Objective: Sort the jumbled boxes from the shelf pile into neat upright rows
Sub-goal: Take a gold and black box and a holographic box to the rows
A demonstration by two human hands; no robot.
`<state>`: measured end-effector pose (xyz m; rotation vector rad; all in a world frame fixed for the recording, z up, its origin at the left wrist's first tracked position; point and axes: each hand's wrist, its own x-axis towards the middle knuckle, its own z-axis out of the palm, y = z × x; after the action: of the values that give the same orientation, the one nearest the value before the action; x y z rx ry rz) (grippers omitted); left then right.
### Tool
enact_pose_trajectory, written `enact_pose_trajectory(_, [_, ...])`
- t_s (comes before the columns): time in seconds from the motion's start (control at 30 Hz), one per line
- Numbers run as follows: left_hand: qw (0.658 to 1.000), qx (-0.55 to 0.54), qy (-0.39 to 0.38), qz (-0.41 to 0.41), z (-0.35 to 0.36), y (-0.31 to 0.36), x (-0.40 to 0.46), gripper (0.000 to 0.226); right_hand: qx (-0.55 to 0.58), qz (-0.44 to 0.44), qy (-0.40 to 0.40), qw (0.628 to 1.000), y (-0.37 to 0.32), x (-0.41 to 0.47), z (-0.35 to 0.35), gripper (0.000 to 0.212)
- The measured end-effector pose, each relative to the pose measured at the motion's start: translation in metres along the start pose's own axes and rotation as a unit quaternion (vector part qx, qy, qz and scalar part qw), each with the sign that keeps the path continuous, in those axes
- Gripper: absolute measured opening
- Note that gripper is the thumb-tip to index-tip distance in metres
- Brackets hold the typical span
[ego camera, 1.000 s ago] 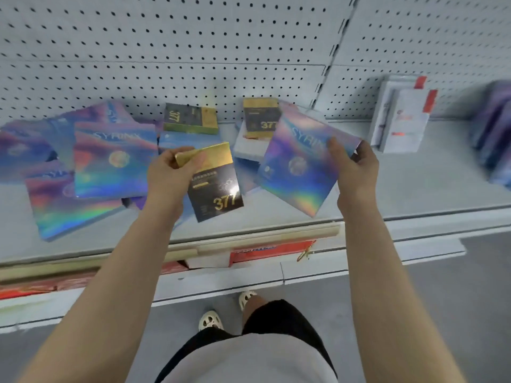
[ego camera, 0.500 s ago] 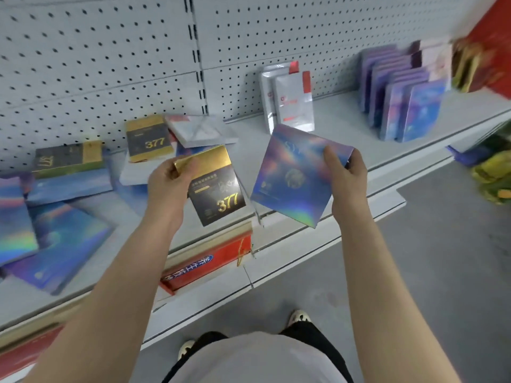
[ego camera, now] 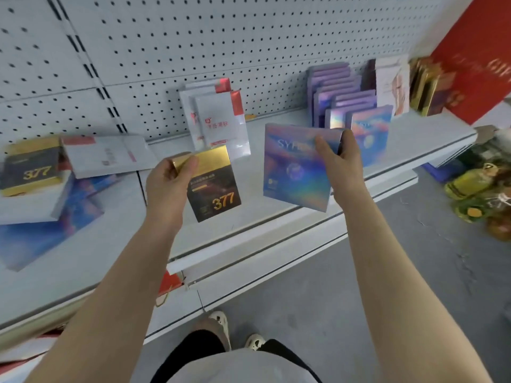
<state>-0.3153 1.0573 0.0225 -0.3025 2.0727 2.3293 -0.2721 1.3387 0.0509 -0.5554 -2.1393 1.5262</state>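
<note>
My left hand (ego camera: 169, 180) grips the gold top corner of a black-and-gold "377" box (ego camera: 214, 189), held upright above the shelf (ego camera: 276, 214). My right hand (ego camera: 341, 158) holds a holographic purple-blue box (ego camera: 293, 170) by its upper right corner, thumb on the front face. Just behind that box stands a neat upright row of the same holographic boxes (ego camera: 351, 106). At the left lies the jumbled pile: another "377" box (ego camera: 30, 167), a flat white-and-red box (ego camera: 107, 154) and blue holographic boxes (ego camera: 47, 230).
Upright white-and-red boxes (ego camera: 218, 120) stand at the pegboard in the middle. A white box with a figure (ego camera: 392, 84), gold boxes (ego camera: 427, 87) and a red panel (ego camera: 475, 56) fill the far right. Yellow-green packaged items (ego camera: 475, 194) lie on the floor at right.
The view has swung right along the shelf, bringing the upright holographic row closer. Both hands keep their boxes; the holographic box now hangs just before that row.
</note>
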Motion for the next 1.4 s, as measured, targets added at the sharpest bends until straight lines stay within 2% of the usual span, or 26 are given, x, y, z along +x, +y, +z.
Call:
enact_pose_trajectory(0.13, [1.000, 0.019, -0.005, 0.007, 0.020, 0.008, 0.031, 0.007, -0.062, -0.042, 0.004, 0.997, 0.002, 0.052, 0.011, 0.022])
enact_pose_trajectory(0.4, [0.999, 0.024, -0.002, 0.025, 0.060, 0.024, 0.078, 0.017, -0.157, -0.083, -0.019, 0.984, 0.001, 0.151, 0.041, 0.032])
enact_pose_trajectory(0.57, [0.999, 0.011, 0.038, 0.020, 0.080, 0.019, 0.089, 0.015, -0.135, -0.106, -0.137, 0.976, 0.004, 0.228, 0.065, 0.025])
enact_pose_trajectory(0.7, [0.995, -0.005, 0.098, 0.016, 0.102, 0.014, 0.091, 0.018, -0.204, -0.152, -0.238, 0.937, 0.009, 0.284, 0.066, 0.025])
enact_pose_trajectory(0.83, [0.991, -0.014, 0.134, 0.016, 0.121, 0.009, 0.093, 0.013, -0.270, -0.194, -0.260, 0.906, 0.016, 0.324, 0.063, 0.027])
enact_pose_trajectory(1.03, [0.988, -0.024, 0.153, 0.019, 0.145, 0.004, 0.095, 0.015, -0.275, -0.222, -0.289, 0.890, 0.022, 0.343, 0.057, 0.029])
enact_pose_trajectory(1.13, [0.988, -0.020, 0.153, 0.019, 0.154, 0.002, 0.096, 0.015, -0.287, -0.228, -0.290, 0.884, 0.027, 0.353, 0.056, 0.031])
enact_pose_trajectory(1.27, [0.988, -0.018, 0.152, 0.023, 0.163, 0.001, 0.097, 0.013, -0.337, -0.269, -0.233, 0.872, 0.035, 0.354, 0.064, 0.032])
enact_pose_trajectory(1.4, [0.989, -0.013, 0.147, 0.025, 0.171, 0.000, 0.094, 0.016, -0.335, -0.270, -0.192, 0.882, 0.039, 0.338, 0.069, 0.038])
